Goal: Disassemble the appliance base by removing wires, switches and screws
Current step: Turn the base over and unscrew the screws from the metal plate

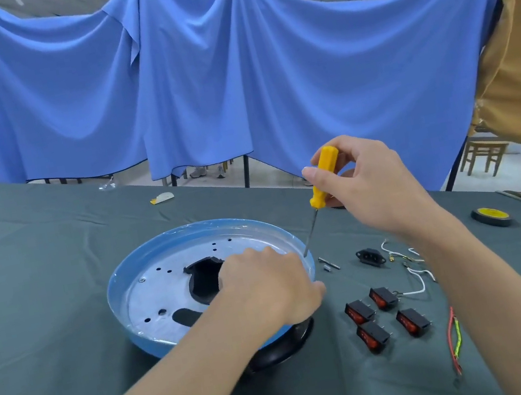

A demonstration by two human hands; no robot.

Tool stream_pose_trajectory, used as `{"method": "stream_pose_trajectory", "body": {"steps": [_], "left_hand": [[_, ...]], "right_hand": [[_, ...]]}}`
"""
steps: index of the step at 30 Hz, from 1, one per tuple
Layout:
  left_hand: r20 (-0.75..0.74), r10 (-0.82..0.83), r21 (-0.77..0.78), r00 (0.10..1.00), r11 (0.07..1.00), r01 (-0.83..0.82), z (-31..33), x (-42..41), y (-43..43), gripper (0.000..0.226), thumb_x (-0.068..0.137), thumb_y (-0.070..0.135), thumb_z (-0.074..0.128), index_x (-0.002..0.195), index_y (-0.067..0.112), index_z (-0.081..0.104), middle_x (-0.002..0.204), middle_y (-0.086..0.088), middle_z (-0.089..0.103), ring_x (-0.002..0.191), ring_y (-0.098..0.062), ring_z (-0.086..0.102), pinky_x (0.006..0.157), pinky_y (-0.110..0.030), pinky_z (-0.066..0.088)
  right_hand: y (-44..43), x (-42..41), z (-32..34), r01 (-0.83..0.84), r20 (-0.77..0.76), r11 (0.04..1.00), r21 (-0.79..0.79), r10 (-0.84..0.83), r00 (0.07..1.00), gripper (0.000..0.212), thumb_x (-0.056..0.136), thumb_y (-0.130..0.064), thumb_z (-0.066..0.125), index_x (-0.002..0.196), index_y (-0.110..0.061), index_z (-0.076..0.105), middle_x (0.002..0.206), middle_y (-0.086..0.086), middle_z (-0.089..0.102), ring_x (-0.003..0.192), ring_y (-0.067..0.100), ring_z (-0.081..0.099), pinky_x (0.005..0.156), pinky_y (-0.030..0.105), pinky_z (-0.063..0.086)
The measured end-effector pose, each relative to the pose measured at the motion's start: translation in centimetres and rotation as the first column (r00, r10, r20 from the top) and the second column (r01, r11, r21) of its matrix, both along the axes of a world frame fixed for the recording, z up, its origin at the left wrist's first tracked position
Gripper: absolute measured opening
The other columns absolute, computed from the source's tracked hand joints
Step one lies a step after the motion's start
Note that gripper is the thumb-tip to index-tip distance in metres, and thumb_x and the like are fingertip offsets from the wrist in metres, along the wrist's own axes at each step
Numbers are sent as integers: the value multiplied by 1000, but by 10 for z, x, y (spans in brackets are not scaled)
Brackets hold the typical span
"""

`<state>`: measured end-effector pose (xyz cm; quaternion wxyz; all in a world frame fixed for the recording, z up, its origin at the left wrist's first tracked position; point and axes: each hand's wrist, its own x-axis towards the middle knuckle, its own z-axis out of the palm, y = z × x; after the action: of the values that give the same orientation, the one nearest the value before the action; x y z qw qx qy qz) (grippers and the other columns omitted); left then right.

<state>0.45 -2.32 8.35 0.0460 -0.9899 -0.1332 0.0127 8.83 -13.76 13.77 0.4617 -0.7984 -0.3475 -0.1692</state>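
Head view: on the dark green cloth table (42, 288) sits the round blue-rimmed metal appliance base (120, 281), the left hand (268, 286) gripping its right rim, likely to steady it. The right hand (378, 183) pinches a yellow-handled screwdriver (317, 198) in its fingers (314, 173), tip at that rim, probably seeking a screw.

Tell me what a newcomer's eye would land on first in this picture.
The big blue cloth hung across the background dominates the upper half. At the centre of the table, the right hand holds a yellow-handled screwdriver, tip down at the right rim of the round blue base, which the left hand holds. Right of the base lie four black rocker switches with red buttons.
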Motion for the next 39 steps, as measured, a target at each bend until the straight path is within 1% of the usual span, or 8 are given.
{"method": "stream_pose_trajectory", "body": {"steps": [4,7,13,16,23,31,36,39], "left_hand": [[-205,-116,-83,972,991,101,15,-21,19,66,85,74,38,125,24,49,118,-6,57,98,-28,50,76,-35,40],[-282,-216,-9,935,975,223,12,-39,24,47,96,58,35,120,20,48,106,-5,49,97,-27,47,79,-37,39],[-191,-375,23,907,922,386,-2,-36,17,19,100,21,38,101,9,53,76,-1,35,62,-15,32,70,-33,35],[-148,-328,56,933,939,339,-3,-25,11,21,100,22,38,81,13,41,74,-1,36,61,-18,35,67,-34,34],[-102,-293,110,951,947,303,0,-9,2,15,97,18,37,86,16,47,86,-6,48,73,-25,40,67,-34,31],[-215,-288,70,933,949,309,15,2,10,37,98,46,39,84,12,44,80,-3,40,69,-23,37,69,-34,36],[-240,-226,-80,944,974,212,31,8,26,71,83,77,42,121,19,56,90,-3,48,89,-26,51,78,-33,42],[-212,-252,-161,944,962,220,37,13,41,66,74,81,49,88,18,60,87,-5,63,80,-23,59,71,-32,43]], "right_hand": [[-2,3,2,-3,-3,1000,14,3,1000,14,87,-35,68,87,-22,63,79,-2,67,74,25,71,79,46,57],[-3,7,3,-6,-7,1000,18,6,1000,14,87,-36,69,88,-23,63,80,-3,67,77,29,71,81,47,56],[1,10,-6,-19,0,1000,-16,19,1000,16,86,-35,69,88,-20,63,77,-3,66,75,30,70,78,48,56],[3,10,-11,-8,3,1000,-13,8,1000,18,87,-36,69,88,-19,62,77,-1,66,73,25,71,77,44,56],[13,16,-30,43,-21,998,45,-42,999,13,90,-30,67,92,-19,60,66,-7,66,63,6,69,78,39,57],[16,24,-37,69,-41,996,55,-67,997,11,91,-30,65,95,-22,59,73,-2,65,68,12,69,81,43,57],[16,27,-37,82,-70,995,56,-78,995,11,91,-32,65,94,-23,59,72,-3,67,67,10,70,81,43,57],[16,29,-35,85,-82,992,89,-78,994,10,91,-31,65,92,-23,59,68,-2,69,65,10,70,80,44,57]]}}
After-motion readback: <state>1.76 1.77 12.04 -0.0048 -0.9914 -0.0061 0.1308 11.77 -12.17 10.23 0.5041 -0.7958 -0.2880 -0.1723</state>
